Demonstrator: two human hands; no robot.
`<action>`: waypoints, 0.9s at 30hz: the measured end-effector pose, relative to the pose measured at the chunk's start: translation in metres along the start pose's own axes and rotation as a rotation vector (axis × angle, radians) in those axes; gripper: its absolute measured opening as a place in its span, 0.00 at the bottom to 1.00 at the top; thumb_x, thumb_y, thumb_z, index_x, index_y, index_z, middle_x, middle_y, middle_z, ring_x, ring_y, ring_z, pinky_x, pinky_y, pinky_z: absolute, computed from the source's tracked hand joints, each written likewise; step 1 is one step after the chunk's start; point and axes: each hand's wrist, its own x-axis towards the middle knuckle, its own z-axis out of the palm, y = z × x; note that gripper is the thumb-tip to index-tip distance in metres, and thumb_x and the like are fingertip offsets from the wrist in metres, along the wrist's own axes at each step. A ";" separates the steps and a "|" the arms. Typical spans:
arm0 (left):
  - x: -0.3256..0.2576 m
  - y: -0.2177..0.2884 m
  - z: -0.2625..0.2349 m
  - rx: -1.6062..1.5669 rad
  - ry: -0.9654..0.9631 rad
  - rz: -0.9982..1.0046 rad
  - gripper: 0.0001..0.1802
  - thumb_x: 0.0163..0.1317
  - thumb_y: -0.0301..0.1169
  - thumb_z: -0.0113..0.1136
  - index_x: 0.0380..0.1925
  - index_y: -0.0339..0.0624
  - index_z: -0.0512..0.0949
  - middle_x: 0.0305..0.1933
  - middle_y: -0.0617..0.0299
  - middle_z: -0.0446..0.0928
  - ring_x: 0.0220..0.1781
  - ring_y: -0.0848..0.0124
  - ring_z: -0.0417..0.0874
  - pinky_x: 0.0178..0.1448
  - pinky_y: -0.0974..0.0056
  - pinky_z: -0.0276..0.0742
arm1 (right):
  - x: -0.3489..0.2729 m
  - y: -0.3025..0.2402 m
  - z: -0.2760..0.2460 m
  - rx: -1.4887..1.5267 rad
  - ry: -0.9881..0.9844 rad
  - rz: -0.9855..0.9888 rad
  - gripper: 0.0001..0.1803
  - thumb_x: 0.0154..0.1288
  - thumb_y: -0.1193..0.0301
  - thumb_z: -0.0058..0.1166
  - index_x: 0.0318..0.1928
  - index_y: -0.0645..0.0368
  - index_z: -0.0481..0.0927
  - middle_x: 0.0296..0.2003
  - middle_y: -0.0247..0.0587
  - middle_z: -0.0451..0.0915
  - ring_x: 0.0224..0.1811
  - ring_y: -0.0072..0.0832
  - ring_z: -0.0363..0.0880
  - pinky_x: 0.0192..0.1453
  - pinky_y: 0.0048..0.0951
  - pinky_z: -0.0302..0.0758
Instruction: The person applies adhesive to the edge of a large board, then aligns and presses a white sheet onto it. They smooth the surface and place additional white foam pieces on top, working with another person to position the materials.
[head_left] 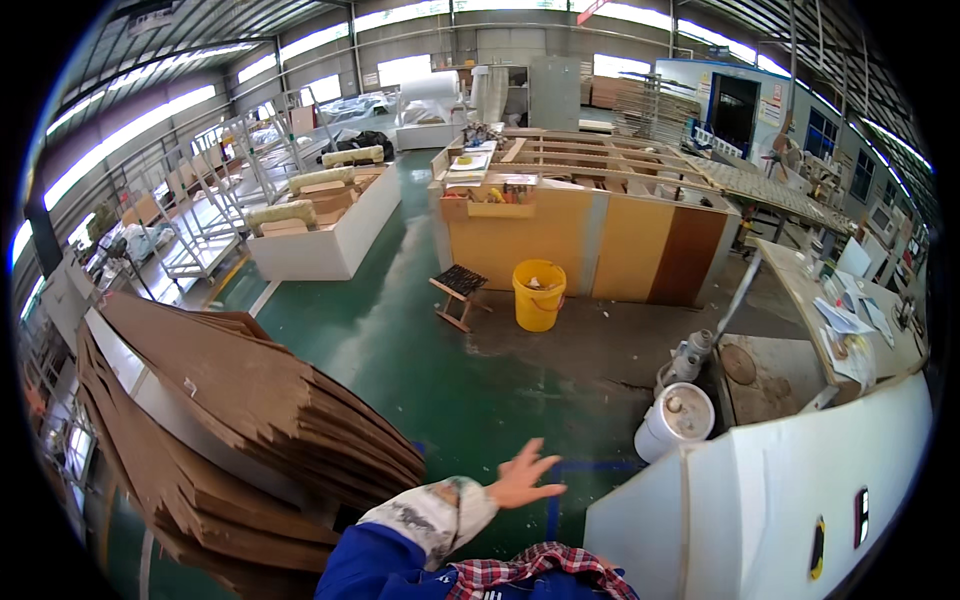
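Head view: left hand (520,478) splayed between brown sheets (265,395) and panel (765,495); right, can't tell.

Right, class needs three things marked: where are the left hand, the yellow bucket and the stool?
Left hand (518,483): head view, on the middle of the hand.
Yellow bucket (536,311): head view, on its outer wall.
Stool (459,280): head view, on its dark seat.

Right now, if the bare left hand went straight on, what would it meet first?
Likely the white cylindrical bucket, ahead and to the right of the left hand; depth is unclear, so the hand may pass above it.
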 end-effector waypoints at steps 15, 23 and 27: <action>0.185 0.004 -0.317 -1.580 -0.124 1.148 0.40 0.36 0.51 0.70 0.43 0.38 0.62 0.48 0.49 0.64 0.49 0.58 0.67 0.52 0.54 0.64 | 0.313 -0.403 0.132 -0.179 -0.187 -0.790 0.24 0.48 0.63 0.58 0.49 0.51 0.73 0.18 0.40 0.77 0.22 0.38 0.78 0.28 0.36 0.73; 0.269 -0.151 -0.401 -1.719 0.018 1.107 0.32 0.42 0.47 0.68 0.39 0.43 0.62 0.47 0.51 0.64 0.47 0.60 0.67 0.50 0.56 0.64 | 0.401 -0.616 0.232 -0.389 -0.472 -1.150 0.20 0.51 0.62 0.56 0.47 0.48 0.74 0.22 0.39 0.78 0.24 0.38 0.78 0.29 0.36 0.73; 0.309 -0.235 -0.451 -1.726 0.028 1.107 0.28 0.44 0.45 0.67 0.38 0.45 0.62 0.46 0.51 0.64 0.46 0.61 0.66 0.48 0.57 0.64 | 0.446 -0.676 0.296 -0.471 -0.513 -0.965 0.22 0.51 0.56 0.58 0.48 0.42 0.74 0.22 0.39 0.78 0.25 0.35 0.79 0.31 0.33 0.74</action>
